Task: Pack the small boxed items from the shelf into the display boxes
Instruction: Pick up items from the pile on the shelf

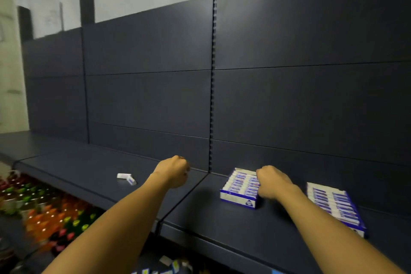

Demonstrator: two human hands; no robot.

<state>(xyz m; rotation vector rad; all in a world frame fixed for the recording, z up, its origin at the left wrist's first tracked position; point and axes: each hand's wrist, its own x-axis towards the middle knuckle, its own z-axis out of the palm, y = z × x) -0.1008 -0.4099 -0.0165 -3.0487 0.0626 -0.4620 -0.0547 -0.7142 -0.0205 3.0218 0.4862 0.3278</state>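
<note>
Two blue-and-white display boxes stand on the dark shelf. The nearer-left display box (238, 196) is filled with rows of small boxed items, and the second display box (335, 207) stands to its right, also filled. My right hand (272, 181) is over the right side of the first box, fingers curled down among the items in it. My left hand (175, 171) hovers above the shelf as a closed fist; nothing shows in it. Two loose small boxed items (127, 178) lie on the shelf left of my left hand.
The shelf (222, 224) has a dark back panel (155, 95) with a slotted upright (212, 95) between bays. Below the shelf's front edge at the left stand several colourful bottles (44, 213). More small packages (173, 264) sit lower down.
</note>
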